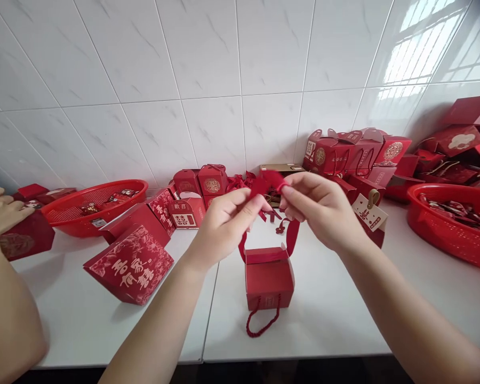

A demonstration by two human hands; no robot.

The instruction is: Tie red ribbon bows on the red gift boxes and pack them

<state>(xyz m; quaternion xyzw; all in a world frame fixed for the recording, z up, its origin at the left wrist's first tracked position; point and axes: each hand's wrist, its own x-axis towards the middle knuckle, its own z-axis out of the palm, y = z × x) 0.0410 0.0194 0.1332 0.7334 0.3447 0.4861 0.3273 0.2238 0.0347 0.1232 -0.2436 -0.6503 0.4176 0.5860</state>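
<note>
Both my hands are raised in front of me, pinching a soft red ribbon (pixel 259 186) between them; its shape is partly blurred. My left hand (pixel 230 218) grips one side between thumb and fingers, and my right hand (pixel 316 205) grips the other. Below them a small red gift box (pixel 269 280) stands on the white table, with a twisted red cord handle (pixel 260 333) hanging over its front. Two upright red strips rise from the box's sides toward my hands; whether they join the ribbon is unclear. Small dark red scraps lie behind the box.
At the left, another person's hand (pixel 2 210) touches a dark red box (pixel 26 234). A red box with white lettering (pixel 130 264) lies nearer. Red plastic baskets (pixel 134 188) (pixel 444 234) stand at both sides. More gift boxes (pixel 336 154) are stacked along the tiled wall.
</note>
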